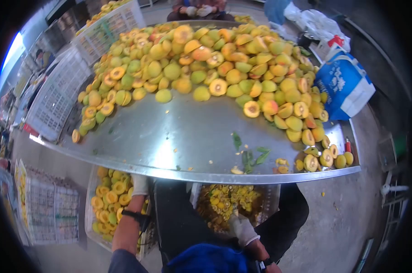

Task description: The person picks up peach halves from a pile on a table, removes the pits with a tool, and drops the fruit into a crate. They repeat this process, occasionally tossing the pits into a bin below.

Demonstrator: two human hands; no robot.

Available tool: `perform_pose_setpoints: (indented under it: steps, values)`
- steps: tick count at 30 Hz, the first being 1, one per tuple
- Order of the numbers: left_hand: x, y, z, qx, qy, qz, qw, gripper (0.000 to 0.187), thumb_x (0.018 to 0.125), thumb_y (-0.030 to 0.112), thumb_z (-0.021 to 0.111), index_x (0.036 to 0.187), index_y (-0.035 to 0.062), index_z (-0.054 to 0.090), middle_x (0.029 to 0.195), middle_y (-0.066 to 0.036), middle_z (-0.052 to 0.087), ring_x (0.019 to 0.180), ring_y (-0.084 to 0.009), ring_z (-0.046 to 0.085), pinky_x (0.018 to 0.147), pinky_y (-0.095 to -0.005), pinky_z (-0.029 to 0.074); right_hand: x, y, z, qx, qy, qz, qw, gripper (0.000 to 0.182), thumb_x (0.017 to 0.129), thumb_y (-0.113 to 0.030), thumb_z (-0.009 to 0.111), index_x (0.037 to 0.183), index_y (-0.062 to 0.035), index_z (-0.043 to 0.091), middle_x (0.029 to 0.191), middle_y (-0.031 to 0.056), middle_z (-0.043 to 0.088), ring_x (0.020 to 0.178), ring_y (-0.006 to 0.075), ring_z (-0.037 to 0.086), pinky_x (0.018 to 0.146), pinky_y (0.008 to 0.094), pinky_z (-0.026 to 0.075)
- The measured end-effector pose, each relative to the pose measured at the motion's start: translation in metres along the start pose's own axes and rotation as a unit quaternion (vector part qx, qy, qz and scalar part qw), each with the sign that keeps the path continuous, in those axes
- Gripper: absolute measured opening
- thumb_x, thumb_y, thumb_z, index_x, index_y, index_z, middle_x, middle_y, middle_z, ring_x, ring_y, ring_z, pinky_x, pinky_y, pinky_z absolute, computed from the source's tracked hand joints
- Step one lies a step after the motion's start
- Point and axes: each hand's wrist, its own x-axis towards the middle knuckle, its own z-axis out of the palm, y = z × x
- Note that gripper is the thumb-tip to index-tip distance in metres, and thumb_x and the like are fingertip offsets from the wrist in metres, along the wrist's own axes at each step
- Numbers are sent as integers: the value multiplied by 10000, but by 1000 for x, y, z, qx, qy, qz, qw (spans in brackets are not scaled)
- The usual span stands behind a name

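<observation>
My left hand (140,185), in a white glove, is over the crate of halved yellow fruit (109,198) under the table's front edge; its fingers are mostly hidden. My right hand (242,229), also gloved, is closed above a bin of yellow scraps (228,200) between my knees. Something thin and light-coloured sticks up from its fingers, too small to name. Above both hands, halved and whole-looking yellow-green fruit (183,59) lies piled on the metal table (147,132).
A blue and white bag (344,84) stands at the table's right edge. White crates (58,98) stand at the left, with stacked crates of fruit (51,207) lower down. Green leaves (249,159) lie near the front edge. Another person's gloved hands (198,11) are across the table.
</observation>
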Motion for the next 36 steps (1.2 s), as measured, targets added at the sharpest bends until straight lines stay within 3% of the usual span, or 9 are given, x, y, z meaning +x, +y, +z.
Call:
perform_pose_setpoints:
  steps: [3, 7, 9, 11, 14, 17, 26, 30, 36]
  values:
    - [-13, -18, -28, 119, -157, -26, 980, 376, 872, 281, 563, 1178, 69, 616, 1230, -192, 593, 1169, -399, 514, 1056, -538, 300, 0, -2, 0, 9, -10, 31, 999, 279, 992, -296, 503, 940, -39, 600, 702, -36, 543, 608, 59, 461, 528, 241, 374]
    - [-15, 41, -177, -128, -229, -48, 964, 378, 798, 224, 683, 1112, 18, 630, 1137, -219, 620, 1024, -381, 603, 894, -457, 476, -5, -2, -9, -27, -17, 43, 999, 349, 976, -346, 509, 1004, -14, 611, 723, -7, 584, 625, 106, 527, 574, 274, 441]
    - [2, 68, -250, -142, -412, 35, 899, 362, 775, 169, 705, 1103, 30, 639, 1069, -202, 642, 943, -366, 632, 814, -415, 509, 0, 6, -10, -56, -27, 13, 998, 374, 969, -364, 512, 1011, -7, 615, 733, 9, 602, 641, 114, 548, 585, 281, 452]
    - [22, 103, -300, -257, -335, 84, 903, 360, 773, 145, 708, 1109, 37, 638, 1016, -192, 651, 912, -359, 639, 800, -400, 511, -11, -23, -8, -208, -2, -18, 978, 471, 953, -408, 485, 1033, 40, 606, 795, 175, 655, 720, 275, 628, 679, 366, 482]
    - [75, 181, -340, -293, -198, 144, 924, 345, 777, 106, 705, 1111, 50, 638, 946, -174, 660, 878, -335, 651, 781, -370, 516, -18, -39, -4, -204, -32, -85, 975, 488, 950, -406, 473, 1073, 50, 599, 932, 297, 643, 935, 449, 613, 804, 446, 470]
    - [139, 261, -311, -301, -126, 160, 932, 335, 803, 179, 687, 1112, 60, 639, 959, -172, 659, 889, -341, 647, 777, -382, 515, -19, -39, -8, -204, -25, -85, 975, 487, 951, -405, 473, 1074, 49, 598, 947, 307, 638, 949, 460, 604, 816, 458, 466]
    - [236, 398, -181, -108, -112, 147, 977, 575, 791, 309, 705, 1260, 79, 466, 1042, -247, 611, 945, -380, 632, 792, -455, 523, -26, -54, -30, -114, 17, -57, 992, 483, 950, -419, 488, 1090, 31, 597, 889, 247, 661, 893, 407, 635, 789, 428, 474]
    - [233, 398, -167, -228, -101, 143, 958, 550, 760, 263, 699, 1224, 72, 474, 987, -211, 649, 898, -391, 640, 792, -463, 516, -19, -36, -25, -81, 55, -135, 986, 475, 956, -434, 490, 1131, -10, 614, 792, 170, 674, 756, 354, 643, 695, 418, 487]
    - [185, 360, -251, -450, -125, 207, 859, 435, 769, 110, 698, 1159, 30, 524, 1010, -164, 629, 949, -262, 626, 857, -337, 498, -34, -43, -28, 80, 28, -102, 991, 261, 973, -297, 504, 833, -97, 598, 565, 13, 500, 499, 134, 499, 463, 328, 387]
